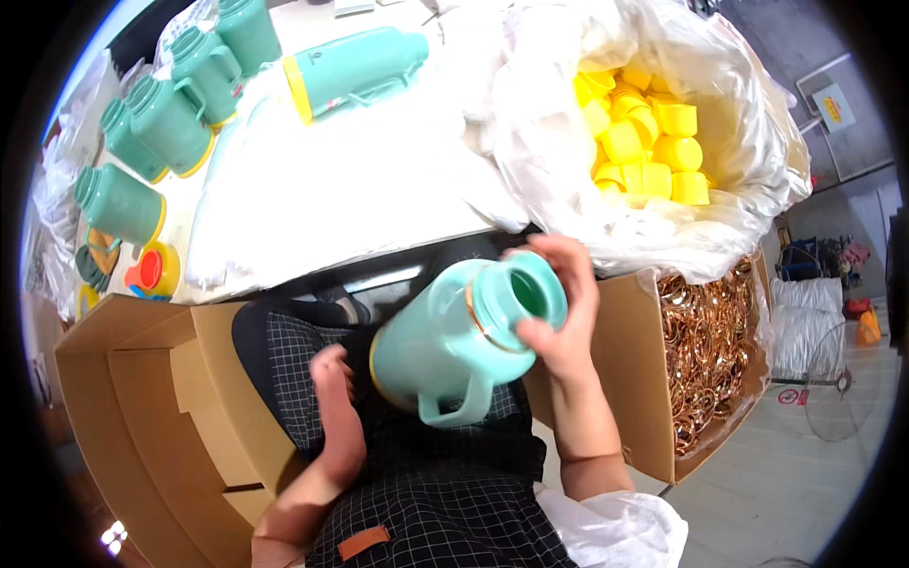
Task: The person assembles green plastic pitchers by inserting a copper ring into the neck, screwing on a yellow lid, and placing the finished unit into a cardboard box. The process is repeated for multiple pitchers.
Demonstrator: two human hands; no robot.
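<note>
A mint-green thermos flask [426, 331] with a yellow base lies tilted over my lap, its uncapped mouth toward the upper right. My right hand [568, 312] is closed round its neck, with the thumb at the rim and the fingers over the far side. A copper-coloured ring circles the neck below the hand. The flask's handle points down toward me. My left hand [338, 407] is apart from the flask, left of its base, holding nothing; its fingers are loosely bent and partly turned from view.
On the white table [312, 199], several green flasks [170, 123] stand at left; another flask [355, 71] lies on its side. A plastic-lined bag holds yellow cups [649, 142]. Copper-coloured rings [710, 350] fill a carton at right. An open cardboard box [161, 407] sits at left.
</note>
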